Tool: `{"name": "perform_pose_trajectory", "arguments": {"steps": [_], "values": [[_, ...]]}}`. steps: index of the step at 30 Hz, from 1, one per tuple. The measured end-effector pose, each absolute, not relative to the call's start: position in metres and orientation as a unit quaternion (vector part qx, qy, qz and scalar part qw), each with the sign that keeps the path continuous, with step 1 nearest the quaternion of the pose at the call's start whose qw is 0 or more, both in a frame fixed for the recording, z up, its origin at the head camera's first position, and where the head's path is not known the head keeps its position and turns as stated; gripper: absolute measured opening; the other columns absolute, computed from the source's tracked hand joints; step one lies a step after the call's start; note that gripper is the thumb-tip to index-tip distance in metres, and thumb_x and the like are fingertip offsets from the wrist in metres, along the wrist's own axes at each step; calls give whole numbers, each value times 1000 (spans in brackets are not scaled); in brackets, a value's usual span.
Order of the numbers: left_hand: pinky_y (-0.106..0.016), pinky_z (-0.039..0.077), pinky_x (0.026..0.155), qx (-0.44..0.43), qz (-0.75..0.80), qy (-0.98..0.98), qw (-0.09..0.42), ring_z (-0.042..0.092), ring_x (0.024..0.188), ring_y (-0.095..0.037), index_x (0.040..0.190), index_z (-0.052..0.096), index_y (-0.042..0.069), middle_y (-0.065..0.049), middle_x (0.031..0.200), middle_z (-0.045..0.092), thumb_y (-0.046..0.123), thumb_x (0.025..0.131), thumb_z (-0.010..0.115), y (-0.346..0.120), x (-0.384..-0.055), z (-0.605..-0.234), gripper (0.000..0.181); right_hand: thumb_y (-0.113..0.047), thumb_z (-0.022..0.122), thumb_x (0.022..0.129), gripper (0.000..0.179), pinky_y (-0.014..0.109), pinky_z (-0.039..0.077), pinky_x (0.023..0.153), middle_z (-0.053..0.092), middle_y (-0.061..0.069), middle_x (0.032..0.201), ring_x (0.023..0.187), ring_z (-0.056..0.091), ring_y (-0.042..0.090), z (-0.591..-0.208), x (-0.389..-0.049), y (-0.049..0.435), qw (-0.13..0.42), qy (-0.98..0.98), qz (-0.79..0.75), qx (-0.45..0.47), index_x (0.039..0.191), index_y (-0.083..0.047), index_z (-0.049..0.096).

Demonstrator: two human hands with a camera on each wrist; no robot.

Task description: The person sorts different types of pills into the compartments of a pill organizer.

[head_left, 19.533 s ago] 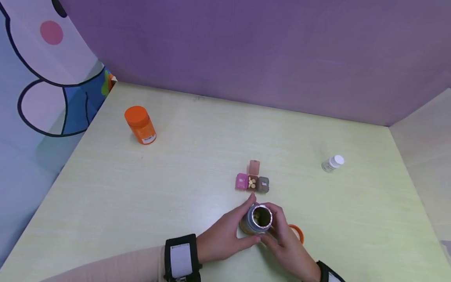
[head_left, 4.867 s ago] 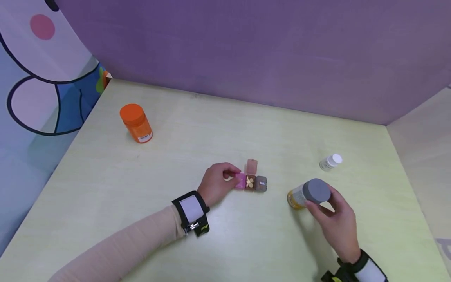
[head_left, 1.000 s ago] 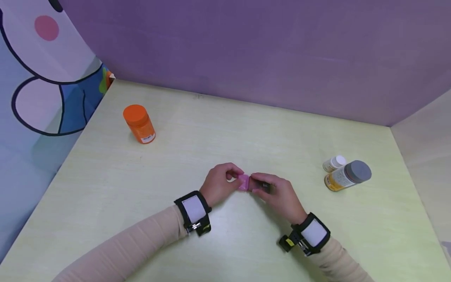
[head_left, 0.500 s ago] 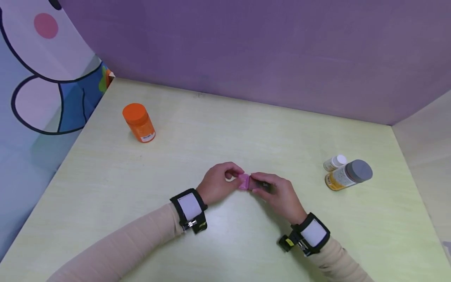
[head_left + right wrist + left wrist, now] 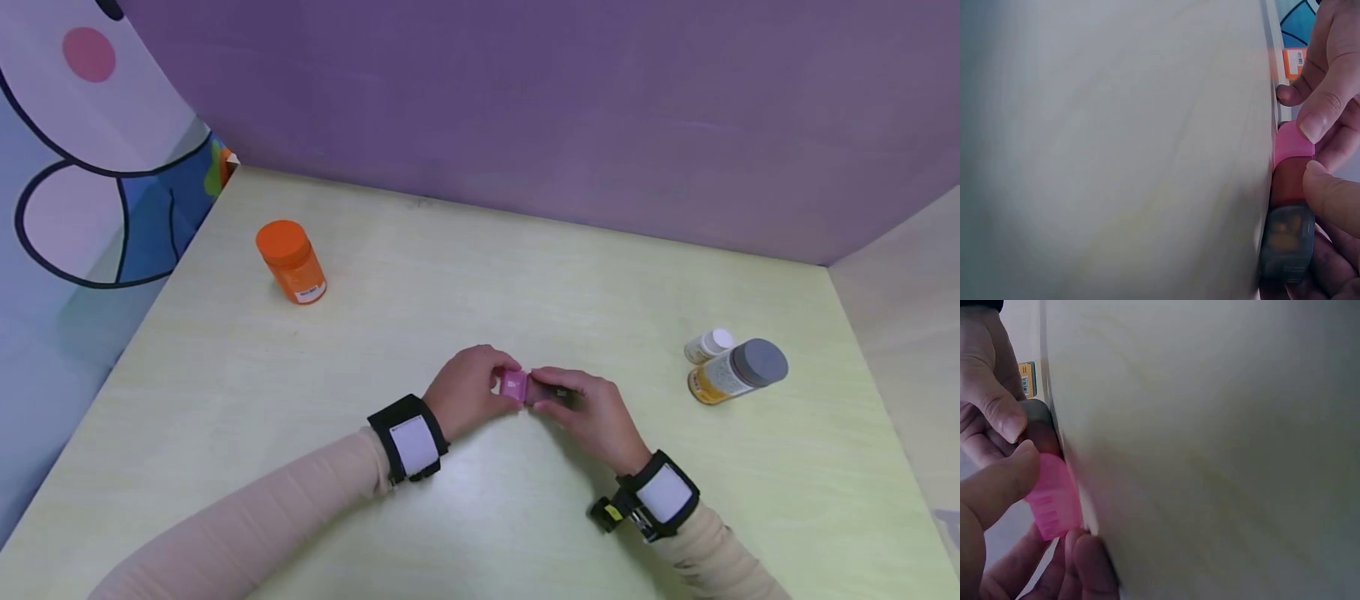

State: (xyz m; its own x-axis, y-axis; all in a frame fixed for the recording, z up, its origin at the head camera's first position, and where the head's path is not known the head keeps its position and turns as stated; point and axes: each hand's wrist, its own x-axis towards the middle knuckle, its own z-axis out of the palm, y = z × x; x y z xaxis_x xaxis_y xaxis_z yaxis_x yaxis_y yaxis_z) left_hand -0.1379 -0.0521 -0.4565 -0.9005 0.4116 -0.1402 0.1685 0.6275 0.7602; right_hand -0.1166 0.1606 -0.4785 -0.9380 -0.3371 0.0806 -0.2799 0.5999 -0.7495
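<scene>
I see the left hand (image 5: pixel 471 392) pinching the pink box (image 5: pixel 1057 499), the right hand (image 5: pixel 596 417) the adjoining red box (image 5: pixel 1289 182). Beyond the left hand, the label (image 5: pixel 311 293) on the orange jar (image 5: pixel 288 260) is unreadable.

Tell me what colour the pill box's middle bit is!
Reddish brown. The middle bit shows best in the right wrist view.

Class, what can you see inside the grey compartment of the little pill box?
A few orange-yellow pieces show dimly through the grey compartment. Their number is unclear; from above, the right hand covers most of it.
</scene>
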Motion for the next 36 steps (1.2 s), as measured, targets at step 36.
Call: {"name": "perform_pose_trajectory", "arguments": {"steps": [36], "values": [[-24,48,75,106,390,895,188,64,86,-14,96,83,11,-1,92,79,45,101,68,-55,-171,-438,37,-1,84,84,45,47,58,103,77,15,126,119,74,31,-477,-115,159,38,896,-413,-159,128,-4,74]]}}
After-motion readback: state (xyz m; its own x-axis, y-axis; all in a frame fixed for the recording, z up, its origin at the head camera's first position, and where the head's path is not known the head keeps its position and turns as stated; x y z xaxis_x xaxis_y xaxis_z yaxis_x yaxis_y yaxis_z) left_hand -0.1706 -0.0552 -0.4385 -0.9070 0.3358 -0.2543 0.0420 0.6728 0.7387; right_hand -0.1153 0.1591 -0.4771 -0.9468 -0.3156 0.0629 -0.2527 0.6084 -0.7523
